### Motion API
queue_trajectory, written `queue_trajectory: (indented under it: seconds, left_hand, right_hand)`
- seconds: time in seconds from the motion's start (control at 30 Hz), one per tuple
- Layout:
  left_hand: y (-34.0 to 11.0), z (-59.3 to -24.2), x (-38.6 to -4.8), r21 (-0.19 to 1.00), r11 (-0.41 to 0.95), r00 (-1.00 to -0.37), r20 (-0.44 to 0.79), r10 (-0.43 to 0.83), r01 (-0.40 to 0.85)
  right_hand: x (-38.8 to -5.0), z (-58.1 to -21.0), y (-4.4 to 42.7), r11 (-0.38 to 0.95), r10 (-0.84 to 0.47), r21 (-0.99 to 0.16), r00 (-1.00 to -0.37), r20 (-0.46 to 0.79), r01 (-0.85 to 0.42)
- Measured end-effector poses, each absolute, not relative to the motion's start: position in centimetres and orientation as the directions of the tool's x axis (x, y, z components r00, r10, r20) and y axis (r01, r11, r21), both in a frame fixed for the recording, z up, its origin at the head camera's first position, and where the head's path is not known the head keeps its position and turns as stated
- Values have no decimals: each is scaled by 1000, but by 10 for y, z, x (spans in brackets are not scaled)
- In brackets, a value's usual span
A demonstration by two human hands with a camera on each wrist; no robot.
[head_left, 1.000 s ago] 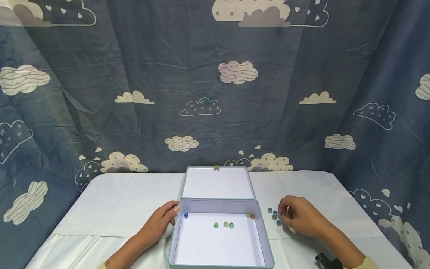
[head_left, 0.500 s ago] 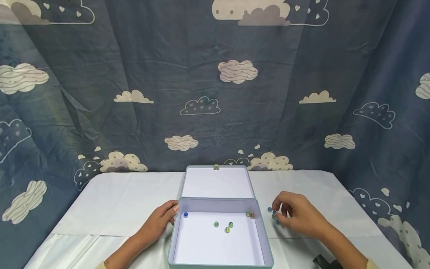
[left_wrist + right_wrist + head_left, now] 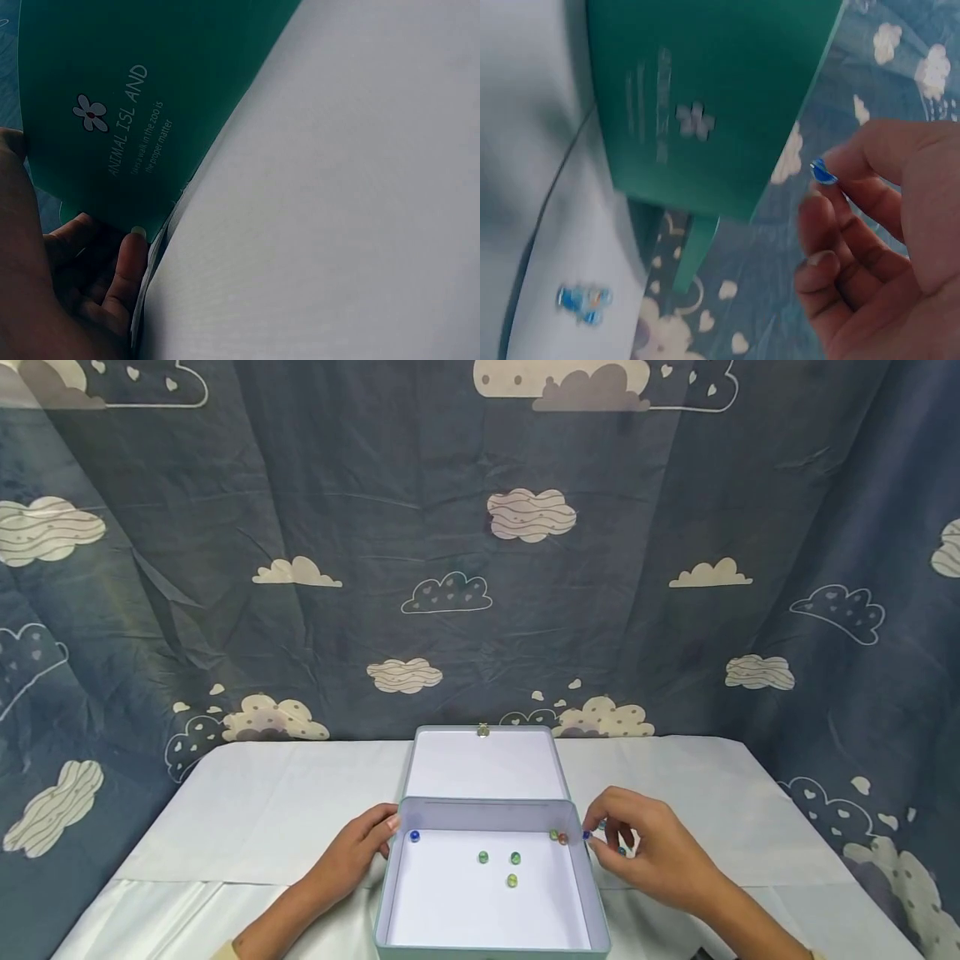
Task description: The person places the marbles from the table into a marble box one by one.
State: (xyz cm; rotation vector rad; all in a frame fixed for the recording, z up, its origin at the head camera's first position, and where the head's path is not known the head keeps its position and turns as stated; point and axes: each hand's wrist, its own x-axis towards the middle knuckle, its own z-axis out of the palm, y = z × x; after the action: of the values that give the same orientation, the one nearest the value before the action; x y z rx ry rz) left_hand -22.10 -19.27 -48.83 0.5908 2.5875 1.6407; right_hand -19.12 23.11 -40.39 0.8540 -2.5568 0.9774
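Observation:
A green tin box (image 3: 491, 953) stands on the white-covered table with its hinged lid (image 3: 487, 764) laid back. Several marbles are inside: a blue marble (image 3: 415, 836) at the back left, a red marble (image 3: 563, 838) by the right wall and green ones such as the green marble (image 3: 512, 881) on the floor. My left hand (image 3: 358, 852) holds the box's back left corner, thumb at the rim. Just beyond the right wall, my right hand (image 3: 652, 847) pinches a blue marble (image 3: 823, 172) between thumb and forefinger. Loose marbles (image 3: 583, 301) lie on the table, mostly hidden behind that hand in the head view.
White cloth (image 3: 300, 785) covers the table. A dark blue curtain (image 3: 450, 460) with cloud prints hangs behind and at both sides. In the left wrist view the box's outer side (image 3: 150, 90) bears a flower and lettering.
My right hand has picked a blue marble from the loose group and carried it left to the box's right wall. One green marble inside rolled toward the front. My left hand stays put.

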Motion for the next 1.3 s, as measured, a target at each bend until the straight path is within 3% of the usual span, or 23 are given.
queue_trajectory:
  seconds: [0.4, 0.63, 1.03, 1.3]
  left_hand:
    - [-191, -487, -218, 884, 370, -931, 167, 325, 288]
    - [-191, -487, -219, 872, 390, -931, 174, 321, 297]
    - [-192, -488, -218, 871, 385, -929, 183, 323, 305]
    - [-192, -486, -221, 873, 377, -927, 189, 325, 310]
  right_hand:
    - [-172, -408, 206, 481, -511, -491, -687, 516, -726]
    - [-170, -410, 199, 502, -501, -510, -715, 487, -699]
    - [-174, -424, 193, 476, -462, -490, -681, 568, -731]
    - [-183, -425, 199, 433, -445, -411, -586, 677, -803]
